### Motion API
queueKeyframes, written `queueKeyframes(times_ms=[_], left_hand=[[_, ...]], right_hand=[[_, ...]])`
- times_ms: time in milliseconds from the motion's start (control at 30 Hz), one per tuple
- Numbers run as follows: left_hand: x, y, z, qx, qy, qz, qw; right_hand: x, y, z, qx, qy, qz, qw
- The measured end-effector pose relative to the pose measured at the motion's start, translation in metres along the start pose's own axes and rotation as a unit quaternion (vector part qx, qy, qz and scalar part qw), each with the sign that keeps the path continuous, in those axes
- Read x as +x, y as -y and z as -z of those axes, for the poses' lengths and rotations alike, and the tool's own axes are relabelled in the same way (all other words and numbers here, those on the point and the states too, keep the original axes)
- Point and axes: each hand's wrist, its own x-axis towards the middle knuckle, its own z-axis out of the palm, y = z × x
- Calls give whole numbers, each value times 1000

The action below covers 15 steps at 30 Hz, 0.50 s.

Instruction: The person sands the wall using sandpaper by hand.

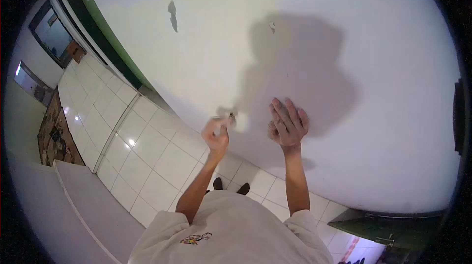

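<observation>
In front of me stands a white wall (393,92) with a yellowish area on its left side. My left hand (215,134) is closed in a pinch at the wall, blurred by motion. A small dark spot (232,115) shows right by its fingertips; whether it is a mark in the wall or something held, I cannot tell. My right hand (290,124) lies against the wall a little to the right, its fingers stretched out and holding nothing. A grey chipped patch (172,16) and a smaller chip (272,27) mark the wall higher up.
My shadow (305,62) falls across the wall. White floor tiles (152,141) run below and to the left, with a patterned rug (56,134) and a cardboard box (75,51) farther off. A dark green door (383,227) is at lower right.
</observation>
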Motion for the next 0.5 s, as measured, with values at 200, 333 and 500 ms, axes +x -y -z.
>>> queueKeyframes(times_ms=[200, 333, 500], left_hand=[[84, -64, -32, 12, -20, -173, 985], [77, -59, -40, 92, -48, -200, 974], [74, -56, -41, 112, -57, -220, 967]], right_hand=[[3, -2, 6, -13, 14, 0, 1000], [0, -3, 0, -13, -1, 12, 1000], [2, 0, 4, -24, 8, 12, 1000]])
